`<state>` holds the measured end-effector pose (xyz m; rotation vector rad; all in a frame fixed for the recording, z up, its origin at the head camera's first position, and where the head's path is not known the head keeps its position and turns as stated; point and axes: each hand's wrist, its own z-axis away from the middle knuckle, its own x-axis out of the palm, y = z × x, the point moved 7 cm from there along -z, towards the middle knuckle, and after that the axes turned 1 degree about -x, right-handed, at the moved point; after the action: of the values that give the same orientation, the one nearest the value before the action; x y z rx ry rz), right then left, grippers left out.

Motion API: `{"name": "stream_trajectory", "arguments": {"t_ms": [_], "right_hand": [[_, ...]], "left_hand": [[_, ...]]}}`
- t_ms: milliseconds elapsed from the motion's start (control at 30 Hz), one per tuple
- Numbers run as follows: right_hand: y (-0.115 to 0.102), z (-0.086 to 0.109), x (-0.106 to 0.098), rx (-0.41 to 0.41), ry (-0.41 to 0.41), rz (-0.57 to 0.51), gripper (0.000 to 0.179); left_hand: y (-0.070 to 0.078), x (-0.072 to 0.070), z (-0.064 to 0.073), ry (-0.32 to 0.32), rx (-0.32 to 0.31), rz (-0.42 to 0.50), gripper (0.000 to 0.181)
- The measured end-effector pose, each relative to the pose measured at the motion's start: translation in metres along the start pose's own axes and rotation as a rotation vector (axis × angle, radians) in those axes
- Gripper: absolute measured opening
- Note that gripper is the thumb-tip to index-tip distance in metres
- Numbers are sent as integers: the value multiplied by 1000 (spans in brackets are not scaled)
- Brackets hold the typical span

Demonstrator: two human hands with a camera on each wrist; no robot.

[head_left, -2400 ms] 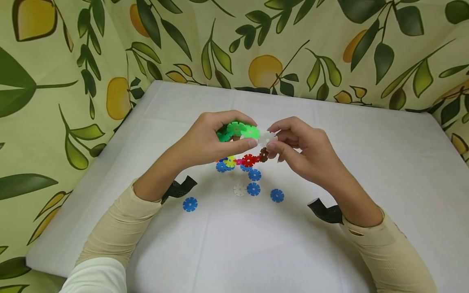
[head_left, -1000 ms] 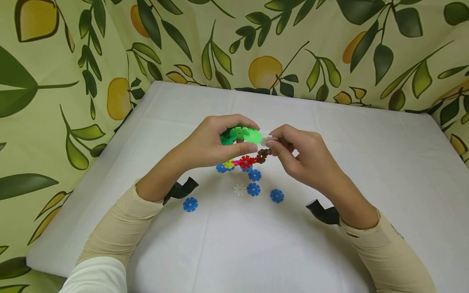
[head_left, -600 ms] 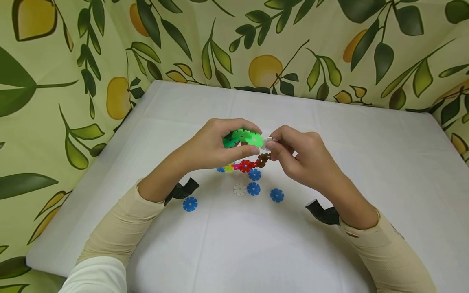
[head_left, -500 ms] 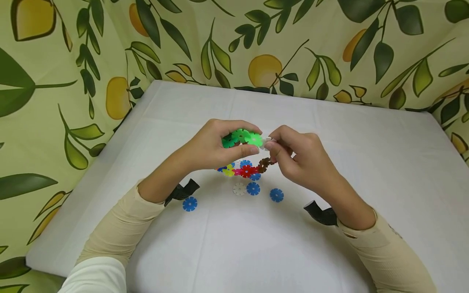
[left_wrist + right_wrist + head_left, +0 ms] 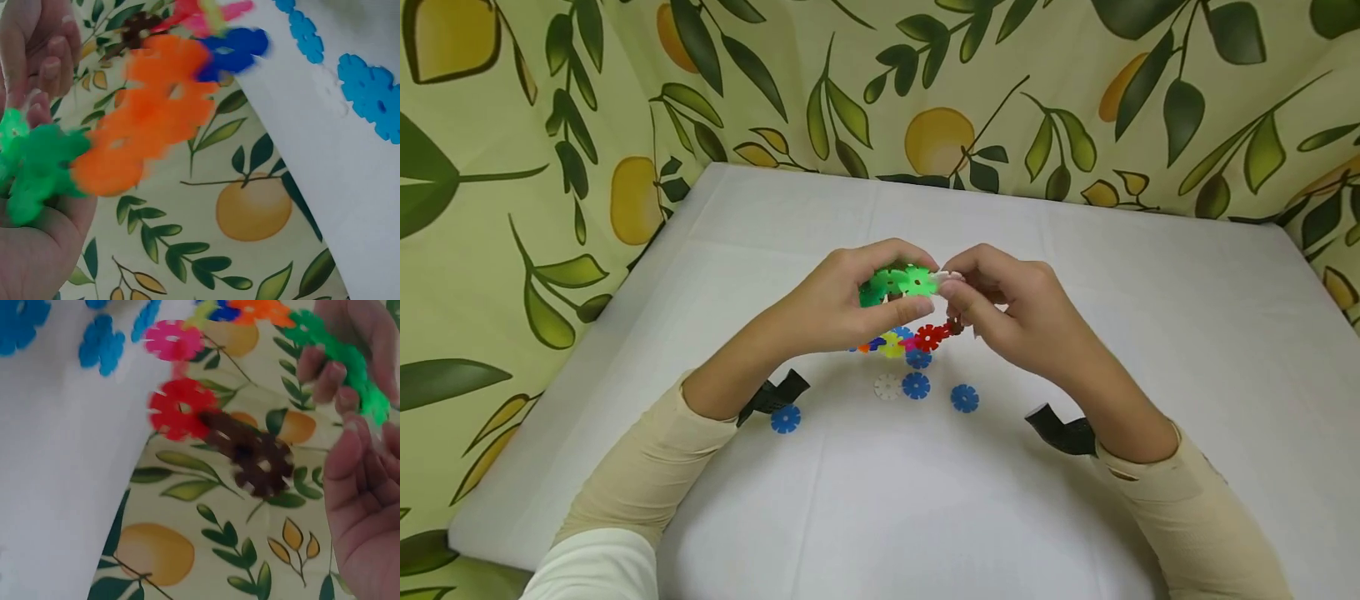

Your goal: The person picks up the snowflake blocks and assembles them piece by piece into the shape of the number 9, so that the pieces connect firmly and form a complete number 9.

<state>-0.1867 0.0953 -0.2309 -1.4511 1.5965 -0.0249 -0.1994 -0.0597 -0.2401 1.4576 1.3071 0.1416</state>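
Observation:
My left hand point(image 5: 831, 300) grips the green end of a chain of slotted snowflake discs, with green discs point(image 5: 917, 281) showing between thumb and fingers. Against that end my right hand point(image 5: 1026, 304) pinches a white snowflake disc point(image 5: 951, 277) between thumb and forefinger, partly covered by the fingertips. From the green end the chain curves down through orange discs point(image 5: 165, 94), a dark blue disc point(image 5: 231, 53), a yellow disc point(image 5: 892, 343), a pink disc point(image 5: 174, 340) and red discs point(image 5: 181, 409). Brown discs point(image 5: 265, 465) form its other end, dangling below my right hand.
Loose blue discs point(image 5: 965, 398) and a white disc point(image 5: 887, 387) lie on the white tabletop point(image 5: 880, 500) below the hands. One blue disc point(image 5: 786, 418) sits near my left wrist. A leaf-and-fruit patterned cloth point(image 5: 1037, 100) hangs behind the table.
The white disc has turned in my right hand and come up against the green end. The dangling chain has swung slightly right, its brown end now partly behind my right fingers.

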Motion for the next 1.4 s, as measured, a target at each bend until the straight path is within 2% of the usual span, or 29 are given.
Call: {"name": "stream_trajectory", "arguments": {"t_ms": [133,200,267,333,400,467,533,733,833,900,967,1033,1133,1200,1300,1400], "right_hand": [[13,-1,-19,55,6,98,16],[31,0,-25,157,-38,187,16],[55,4,-25,318,-174,273,18],[83,15,-18,495,-385,343,22],[106,30,-10,625,-599,374,25],[122,40,-4,677,-723,386,25],[132,46,-1,696,-762,383,22],[141,48,-1,696,-762,379,19],[141,49,-2,721,-771,323,20],[138,47,-3,725,-741,262,19],[131,40,-6,695,-656,155,17],[116,28,-12,621,-502,29,16],[86,11,-22,477,-241,-249,19],[67,6,-27,397,-120,-421,21],[49,3,-24,356,-63,-600,23],[41,2,-15,372,-83,-641,22]], "left_hand": [[0,-3,1,-21,-69,-43,34],[-3,-4,2,-24,-108,-64,34],[-5,-5,2,-15,-128,-78,31],[-6,-6,1,-6,-135,-92,28],[-6,-8,2,5,-137,-102,26],[-6,-10,2,14,-138,-110,24],[-6,-11,3,18,-137,-115,23],[-6,-13,2,26,-131,-128,23],[-6,-14,3,28,-136,-120,27],[-6,-15,3,28,-136,-111,31],[-6,-14,2,29,-136,-102,34],[-6,-13,2,31,-127,-92,34],[-5,-12,1,41,-107,-76,29],[-4,-12,0,48,-88,-55,25],[-2,-11,0,49,-59,-26,22],[-1,-8,0,30,-29,-8,23]]}}
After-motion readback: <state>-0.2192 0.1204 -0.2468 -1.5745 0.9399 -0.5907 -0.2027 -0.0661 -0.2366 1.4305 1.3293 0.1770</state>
